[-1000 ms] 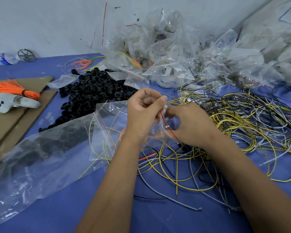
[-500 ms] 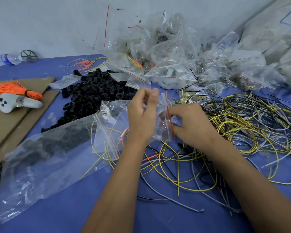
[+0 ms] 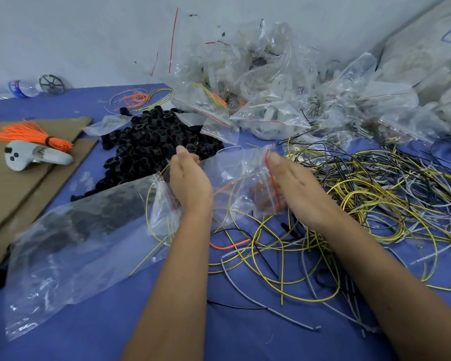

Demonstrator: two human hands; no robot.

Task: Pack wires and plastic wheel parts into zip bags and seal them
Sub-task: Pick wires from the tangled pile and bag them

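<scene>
1. Two hands hold one small zip bag in the air between them, probably so its mouth stays reachable for sealing.
2. The left hand sits at the bag's left end, back toward the camera. Its fingers point away and look close together at the tips; whether they actually pinch the plastic there cannot be told.
3. The right hand lies along the bag's red zip strip, palm down. Its fingers reach toward the top of the strip, and some show through the plastic beneath it, so they appear to hold the mouth edge.
4. Both forearms come in from the near edge and converge on the bag, wrists fairly straight.
5. Inside the bag, thin wire loops show faintly; the contents are hard to make out.
6. Just beyond the left fingers lies the heap of black wheel parts. Right of the right fingers spreads the tangle of loose wires on the blue bench, both within easy reach.
7. A larger clear bag lies flat to the left of the left forearm, and a pile of filled bags sits far beyond both hands.
</scene>
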